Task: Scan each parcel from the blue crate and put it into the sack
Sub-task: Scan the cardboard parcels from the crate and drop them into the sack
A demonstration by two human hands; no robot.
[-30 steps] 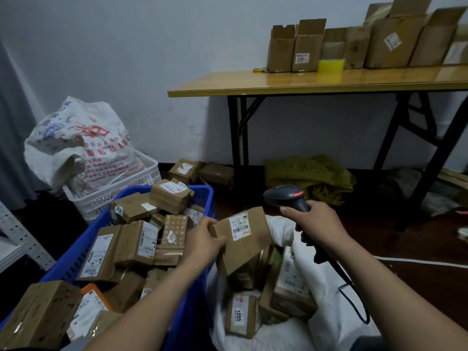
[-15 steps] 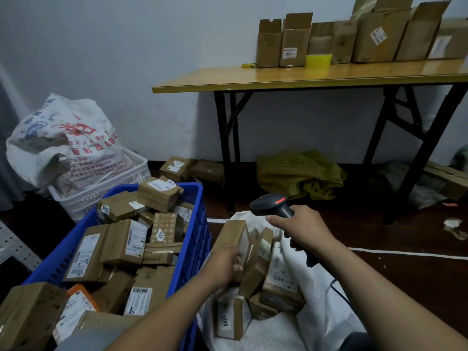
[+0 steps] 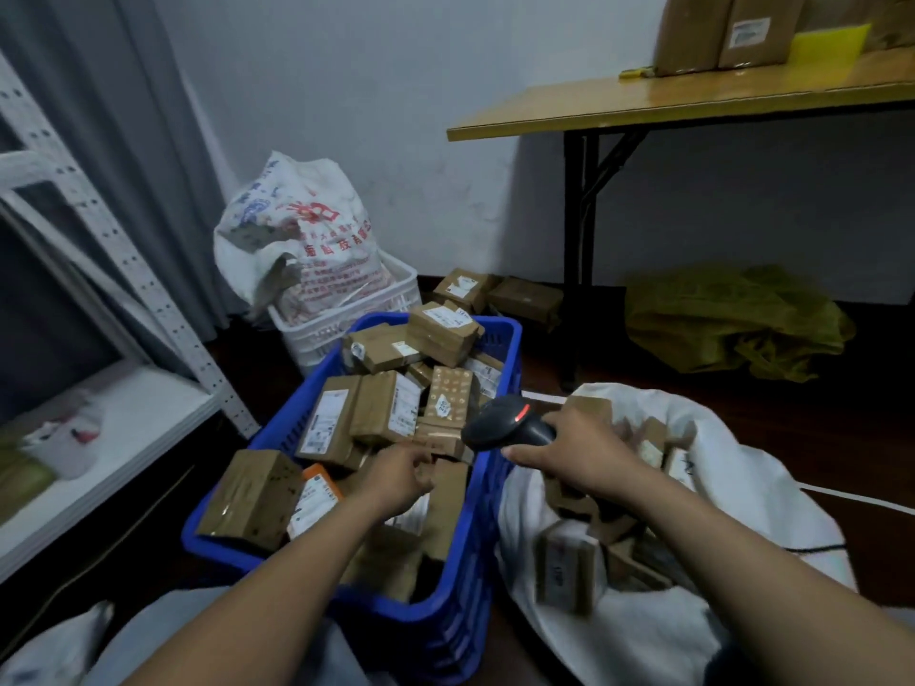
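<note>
The blue crate in the middle is piled with brown taped parcels. My left hand reaches into its near half, and its fingers curl over the top edge of a brown parcel lying against the right wall. My right hand grips the black barcode scanner, which points left over the crate's right rim with its red light on. The white sack lies open on the right with several parcels inside.
A white metal shelf stands on the left. Behind the crate, a white basket holds a printed bag. Loose parcels lie by the wall. The wooden table carries cartons, with a green sack under it.
My left hand let go of the scanned parcel in the sack and swung left into the crate. The right hand with the scanner followed to the left, and the view turned left and down.
</note>
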